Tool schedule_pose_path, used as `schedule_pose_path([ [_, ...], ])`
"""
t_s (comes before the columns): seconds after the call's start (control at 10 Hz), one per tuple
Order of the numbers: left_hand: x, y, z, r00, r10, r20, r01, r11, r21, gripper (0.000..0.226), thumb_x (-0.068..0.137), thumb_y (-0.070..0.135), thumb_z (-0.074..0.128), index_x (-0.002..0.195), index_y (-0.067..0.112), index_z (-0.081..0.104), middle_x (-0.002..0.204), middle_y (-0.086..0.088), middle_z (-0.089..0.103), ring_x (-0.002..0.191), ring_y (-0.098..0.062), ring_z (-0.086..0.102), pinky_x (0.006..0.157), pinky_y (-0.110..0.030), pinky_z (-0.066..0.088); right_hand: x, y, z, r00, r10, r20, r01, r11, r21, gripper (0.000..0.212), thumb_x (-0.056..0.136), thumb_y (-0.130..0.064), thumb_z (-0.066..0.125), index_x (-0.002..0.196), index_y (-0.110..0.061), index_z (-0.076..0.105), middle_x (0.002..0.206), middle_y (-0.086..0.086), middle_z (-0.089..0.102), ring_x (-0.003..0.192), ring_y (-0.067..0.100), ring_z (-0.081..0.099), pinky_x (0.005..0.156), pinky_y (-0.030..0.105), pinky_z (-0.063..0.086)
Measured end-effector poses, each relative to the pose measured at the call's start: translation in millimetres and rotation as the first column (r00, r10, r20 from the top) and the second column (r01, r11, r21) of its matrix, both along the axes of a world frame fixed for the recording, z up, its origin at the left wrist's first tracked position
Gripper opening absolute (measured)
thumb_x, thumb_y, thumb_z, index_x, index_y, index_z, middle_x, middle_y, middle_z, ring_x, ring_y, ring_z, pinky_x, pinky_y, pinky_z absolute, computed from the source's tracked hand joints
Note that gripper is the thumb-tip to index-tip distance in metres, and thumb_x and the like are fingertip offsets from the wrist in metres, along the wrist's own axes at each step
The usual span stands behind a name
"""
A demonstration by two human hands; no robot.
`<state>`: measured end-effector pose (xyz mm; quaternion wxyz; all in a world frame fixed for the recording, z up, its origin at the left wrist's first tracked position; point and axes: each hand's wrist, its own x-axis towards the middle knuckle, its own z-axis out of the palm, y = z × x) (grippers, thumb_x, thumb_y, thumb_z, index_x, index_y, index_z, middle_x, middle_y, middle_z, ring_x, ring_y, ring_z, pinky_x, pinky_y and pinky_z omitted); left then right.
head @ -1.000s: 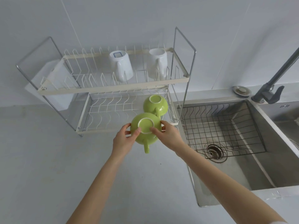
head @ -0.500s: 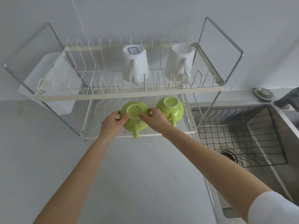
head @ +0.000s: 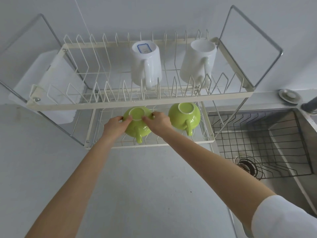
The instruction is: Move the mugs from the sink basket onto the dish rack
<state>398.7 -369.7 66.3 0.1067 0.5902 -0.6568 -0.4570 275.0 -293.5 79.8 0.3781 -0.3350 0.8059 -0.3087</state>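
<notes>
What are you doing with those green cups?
A person is putting washed mugs on the dish rack. Both hands, the left hand and the right hand, have a grip on an upside-down green mug at the lower shelf. Another green mug already sits upside down beside it, to the right. Two white mugs stand upside down on the top shelf. The wire sink basket has no mugs in it.

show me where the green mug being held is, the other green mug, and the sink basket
held green mug (head: 137, 128), head view, lower side of its upturned body
other green mug (head: 184, 115), head view, side of its body
sink basket (head: 257, 134), head view, wire floor
</notes>
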Motion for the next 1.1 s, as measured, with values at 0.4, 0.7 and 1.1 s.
schedule_pose_path([
  [0.4,-2,-5,-4,1.000,0.023,-0.017,-0.023,1.000,-0.016,0.054,0.085,0.045,0.051,0.126,0.009,0.052,0.120,-0.018,0.062,0.095,-0.036,0.065,0.095,-0.045,0.051,-2,-3,2,1.000,0.002,-0.024,-0.001,1.000,0.026,0.049,0.088,-0.041,0.052,0.123,-0.006,0.053,0.123,0.015,0.058,0.101,0.028,0.057,0.081,0.032,0.046],
  [0.7,-2,-7,-5,0.998,0.037,-0.043,-0.035,0.998,0.044,0.060,0.085,0.045,0.050,0.133,0.010,0.044,0.134,-0.018,0.052,0.111,-0.035,0.059,0.087,-0.038,0.054,-1,-4,-2,0.998,0.013,-0.061,-0.011,1.000,0.030,0.059,0.088,-0.045,0.050,0.133,-0.008,0.043,0.136,0.016,0.047,0.122,0.031,0.049,0.094,0.036,0.044],
  [1.1,1,16,7,0.992,0.032,0.126,-0.016,0.992,-0.128,0.066,0.090,0.047,0.039,0.141,0.008,0.024,0.144,-0.021,0.036,0.132,-0.037,0.036,0.108,-0.043,0.034,-5,34,6,0.968,0.122,-0.221,-0.121,0.993,0.018,0.057,0.091,-0.040,0.047,0.138,-0.010,0.035,0.135,0.015,0.048,0.127,0.031,0.044,0.099,0.041,0.040],
])
